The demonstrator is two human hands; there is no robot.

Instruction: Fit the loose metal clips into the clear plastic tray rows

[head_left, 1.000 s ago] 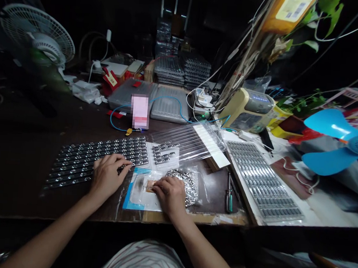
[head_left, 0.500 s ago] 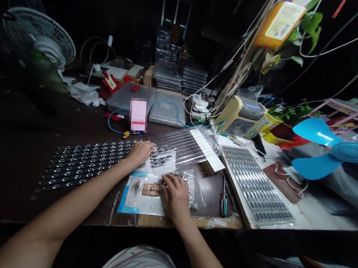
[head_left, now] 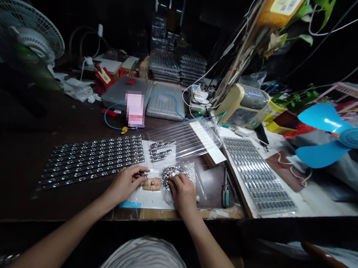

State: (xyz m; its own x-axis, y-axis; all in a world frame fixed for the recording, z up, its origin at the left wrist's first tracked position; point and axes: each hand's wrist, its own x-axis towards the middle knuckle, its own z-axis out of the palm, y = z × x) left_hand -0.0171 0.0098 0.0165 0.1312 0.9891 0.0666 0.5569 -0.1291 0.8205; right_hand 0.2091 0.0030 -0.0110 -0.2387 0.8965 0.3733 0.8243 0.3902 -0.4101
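My left hand (head_left: 128, 183) is closed in a pinch, with a small dark metal cylinder (head_left: 143, 174) at its fingertips. Just right of those fingertips lies a small light-brown block (head_left: 151, 184), with a tiny metal piece on its top. The fingers of my right hand (head_left: 183, 191) are bent together at the edge of a heap of small shiny metal parts (head_left: 167, 174) on clear plastic; anything between them is hidden. Behind the block, several short metal cylinders (head_left: 162, 151) lie on a white sheet. Rows of dark, shiny cylinders (head_left: 94, 160) spread out to the left.
A ribbed clear plastic tray (head_left: 181, 144) lies behind the loose cylinders. A screwdriver (head_left: 225, 190) and a filled tray (head_left: 257, 176) are at the right. Farther back stand a phone (head_left: 134, 110), stacked trays (head_left: 165, 65) and a beige device (head_left: 244, 106). A blue fan (head_left: 324, 119) is at far right.
My left hand has come back toward me from the cylinder rows to the brown block, a small cylinder now in its fingertips. My right hand's fingers have curled in at the heap.
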